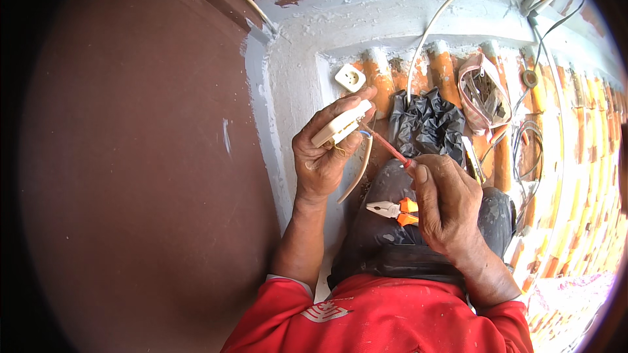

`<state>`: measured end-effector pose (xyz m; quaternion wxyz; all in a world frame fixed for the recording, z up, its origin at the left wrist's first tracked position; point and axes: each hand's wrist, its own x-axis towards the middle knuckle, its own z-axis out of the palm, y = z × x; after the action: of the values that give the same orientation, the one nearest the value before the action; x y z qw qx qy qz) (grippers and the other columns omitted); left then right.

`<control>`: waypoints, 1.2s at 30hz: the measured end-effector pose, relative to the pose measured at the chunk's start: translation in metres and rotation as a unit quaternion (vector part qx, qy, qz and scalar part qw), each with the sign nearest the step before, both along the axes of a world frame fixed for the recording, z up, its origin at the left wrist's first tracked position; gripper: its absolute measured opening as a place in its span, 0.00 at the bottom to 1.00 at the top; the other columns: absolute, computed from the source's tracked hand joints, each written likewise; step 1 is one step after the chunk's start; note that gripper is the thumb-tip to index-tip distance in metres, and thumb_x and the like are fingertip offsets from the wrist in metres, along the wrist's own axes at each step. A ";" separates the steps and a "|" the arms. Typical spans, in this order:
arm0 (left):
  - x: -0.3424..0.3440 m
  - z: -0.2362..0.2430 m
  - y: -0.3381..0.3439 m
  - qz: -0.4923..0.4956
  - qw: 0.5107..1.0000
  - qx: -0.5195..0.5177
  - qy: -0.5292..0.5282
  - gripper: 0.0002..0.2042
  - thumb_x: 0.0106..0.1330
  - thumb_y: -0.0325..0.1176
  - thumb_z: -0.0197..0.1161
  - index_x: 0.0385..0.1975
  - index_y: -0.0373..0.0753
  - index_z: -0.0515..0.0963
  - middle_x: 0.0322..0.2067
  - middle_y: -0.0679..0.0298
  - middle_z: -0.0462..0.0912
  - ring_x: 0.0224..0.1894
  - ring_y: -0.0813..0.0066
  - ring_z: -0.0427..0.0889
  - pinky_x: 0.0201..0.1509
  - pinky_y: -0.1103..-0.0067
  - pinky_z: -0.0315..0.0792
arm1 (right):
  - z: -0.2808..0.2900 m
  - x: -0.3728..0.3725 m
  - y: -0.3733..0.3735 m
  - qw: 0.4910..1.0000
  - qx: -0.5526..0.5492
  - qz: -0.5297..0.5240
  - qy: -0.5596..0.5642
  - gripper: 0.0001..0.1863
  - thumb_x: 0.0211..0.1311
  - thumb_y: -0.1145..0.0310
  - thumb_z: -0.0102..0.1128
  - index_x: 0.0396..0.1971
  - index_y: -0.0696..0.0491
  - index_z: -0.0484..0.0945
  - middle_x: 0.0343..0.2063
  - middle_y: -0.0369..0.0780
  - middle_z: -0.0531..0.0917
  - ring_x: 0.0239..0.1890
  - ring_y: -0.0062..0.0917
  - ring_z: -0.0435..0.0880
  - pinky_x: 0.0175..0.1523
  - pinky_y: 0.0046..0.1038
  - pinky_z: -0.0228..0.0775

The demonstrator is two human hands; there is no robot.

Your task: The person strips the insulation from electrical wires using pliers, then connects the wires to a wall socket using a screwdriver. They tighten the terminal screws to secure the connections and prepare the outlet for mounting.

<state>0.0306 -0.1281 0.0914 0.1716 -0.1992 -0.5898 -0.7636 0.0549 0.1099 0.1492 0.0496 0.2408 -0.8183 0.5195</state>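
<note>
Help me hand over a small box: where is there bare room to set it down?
The widest bare-looking patch is the roof tiles right of the long white cable, though they are ridged. A narrow strip lies between the white socket and black bag. It is crowded from that bag to the pouch, and at the lap: pliers, left hand, right hand.

Cream marks a rectangular plastic fitting (340, 124) near the dial's centre and a square plastic socket (350, 78) at 1 o'clock; red, a slim screwdriver (390, 149) toward 3. At 2 o'clock, a crinkled black plastic bag (425, 123) sits beside a pale pink zip pouch (477, 118). Orange-gripped metal pliers (390, 209) show at 4, a red fabric shirt (405, 317) with white striped emblem (325, 312) at 5, a plain brown painted surface (150, 150) at 9.
</note>
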 end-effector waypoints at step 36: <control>0.006 -0.003 0.009 0.027 0.999 0.037 -0.012 0.20 0.78 0.23 0.68 0.68 0.31 0.79 0.69 0.40 0.81 0.73 0.52 0.81 0.77 0.60 0.79 | 0.004 0.000 -0.010 0.997 0.019 -0.035 0.059 0.08 0.69 0.77 0.74 0.43 0.60 0.83 0.34 0.46 0.85 0.33 0.41 0.87 0.38 0.37 0.81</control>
<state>0.0366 -0.1195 0.0887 0.1926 -0.1676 -0.5685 -0.7821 0.0551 0.1003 0.1530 0.1118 0.2432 -0.8314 0.4870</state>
